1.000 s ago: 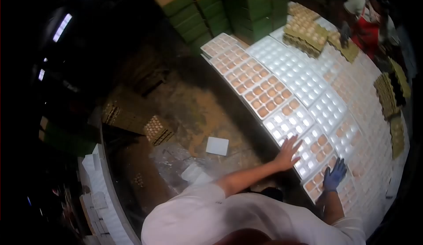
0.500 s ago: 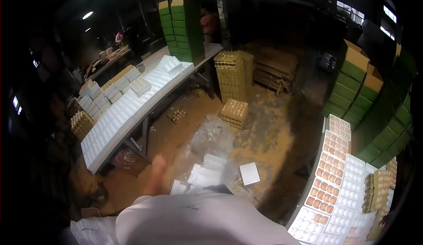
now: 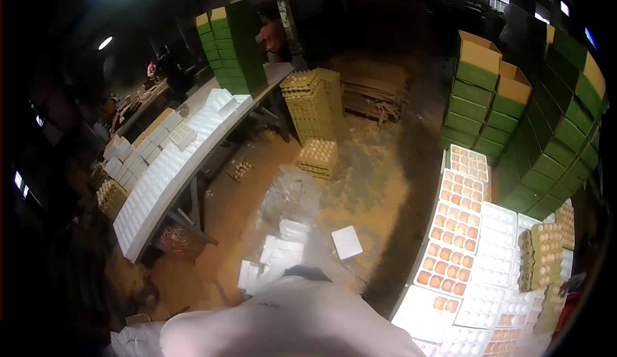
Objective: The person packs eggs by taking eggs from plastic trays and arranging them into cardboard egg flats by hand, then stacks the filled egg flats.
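Neither of my hands shows; below me there is only my pale shirt. On my right, a table carries white foam trays holding brown eggs. The nearest foam tray has a few brown eggs in one corner and looks bare white elsewhere. Beside that row lie more white trays with pale rounded cells. A stack of pulp trays with eggs stands on the table's far side. White foam packs lie on the floor ahead of me, and a single white foam piece lies apart from them.
Stacked green cartons rise behind the right table; more green cartons stand on the long left table, which bears white trays. Egg trays and flattened cardboard sit on the floor. A person in red is far back.
My left arm and blurred hand, earlier in front of my shirt, have gone out of view. The view has turned right, so the tables, cartons and floor items sit further left.
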The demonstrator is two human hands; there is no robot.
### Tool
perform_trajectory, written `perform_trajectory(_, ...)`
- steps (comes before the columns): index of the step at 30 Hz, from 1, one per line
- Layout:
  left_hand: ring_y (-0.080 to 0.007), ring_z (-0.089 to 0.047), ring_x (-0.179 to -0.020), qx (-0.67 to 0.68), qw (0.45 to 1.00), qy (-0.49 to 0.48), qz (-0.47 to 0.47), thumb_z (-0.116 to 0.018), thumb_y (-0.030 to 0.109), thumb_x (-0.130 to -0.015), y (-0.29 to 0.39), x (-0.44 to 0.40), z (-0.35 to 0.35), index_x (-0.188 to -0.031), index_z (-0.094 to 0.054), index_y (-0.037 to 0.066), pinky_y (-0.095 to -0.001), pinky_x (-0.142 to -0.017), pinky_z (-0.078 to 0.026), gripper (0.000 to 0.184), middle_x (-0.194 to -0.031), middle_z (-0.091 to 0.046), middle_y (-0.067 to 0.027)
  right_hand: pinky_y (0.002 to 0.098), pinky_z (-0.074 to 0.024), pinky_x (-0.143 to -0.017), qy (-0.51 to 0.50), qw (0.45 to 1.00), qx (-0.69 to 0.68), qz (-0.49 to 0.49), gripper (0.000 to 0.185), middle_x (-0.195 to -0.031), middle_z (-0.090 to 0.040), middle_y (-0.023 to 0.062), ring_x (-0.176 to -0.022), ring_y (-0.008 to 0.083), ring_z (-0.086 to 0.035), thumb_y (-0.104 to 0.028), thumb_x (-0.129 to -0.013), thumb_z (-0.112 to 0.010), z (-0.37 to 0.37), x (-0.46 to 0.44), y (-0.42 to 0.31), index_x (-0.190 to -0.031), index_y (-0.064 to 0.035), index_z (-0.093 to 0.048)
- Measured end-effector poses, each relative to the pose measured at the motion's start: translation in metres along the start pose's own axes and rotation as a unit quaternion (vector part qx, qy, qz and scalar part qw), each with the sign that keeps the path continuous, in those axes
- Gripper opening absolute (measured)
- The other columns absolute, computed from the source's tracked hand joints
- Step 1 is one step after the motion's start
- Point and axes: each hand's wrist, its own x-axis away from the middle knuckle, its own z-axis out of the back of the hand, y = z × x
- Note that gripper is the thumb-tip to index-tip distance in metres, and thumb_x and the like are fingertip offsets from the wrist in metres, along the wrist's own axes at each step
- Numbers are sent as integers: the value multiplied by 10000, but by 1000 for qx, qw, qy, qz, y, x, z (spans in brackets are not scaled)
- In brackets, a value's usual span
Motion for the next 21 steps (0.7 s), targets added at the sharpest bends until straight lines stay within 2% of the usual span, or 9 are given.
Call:
perform_trajectory(6, -378, -611, -1274, 3, 996, 78, -47, -551, 445, -991, 83, -9, 55, -1313, -668, 52, -470, -1074, -484, 521, -1413, -604, -236, 559, -204, -1248, -23, 1000, 15, 14, 806, -1688, -244, 244, -1554, 413, -243, -417, -1008, -535, -2, 7, 46, -1635, -1, -246)
perform_trajectory(11, -371, -599, -1298, 4, 995, 77, -70, -548, 458, -991, 128, -23, 66, -1314, -674, 59, -464, -1088, -473, 528, -1438, -593, -236, 558, -196, -1251, -24, 999, 3, 24, 819, -1689, -233, 253, -1554, 424, -236, -411, -998, -545, 2, 22, 63, -1633, 7, -240)
perform_trajectory(13, -369, -595, -1308, -8, 996, 69, -62, -547, 463, -990, 127, -32, 65, -1314, -677, 63, -462, -1094, -469, 531, -1447, -588, -236, 558, -193, -1252, -22, 999, 2, 24, 825, -1689, -229, 257, -1554, 428, -233, -409, -994, -549, -2, 29, 74, -1633, 10, -238)
perform_trajectory(17, -368, -618, -1207, -20, 997, 52, -50, -561, 431, -997, 108, -48, 55, -1272, -689, 49, -460, -1039, -488, 488, -1338, -621, -230, 558, -187, -1254, -21, 999, 17, 19, 836, -1689, -221, 264, -1554, 436, -228, -404, -986, -558, 0, 41, 101, -1632, 16, -234)
perform_trajectory(21, -367, -641, -1107, -29, 998, 26, -47, -574, 399, -1003, 122, -62, 53, -1230, -701, 35, -458, -984, -507, 447, -1228, -653, -223, 557, -180, -1256, -33, 999, 32, -22, 847, -1690, -212, 272, -1555, 444, -222, -399, -978, -566, -1, 67, 125, -1631, 23, -230)
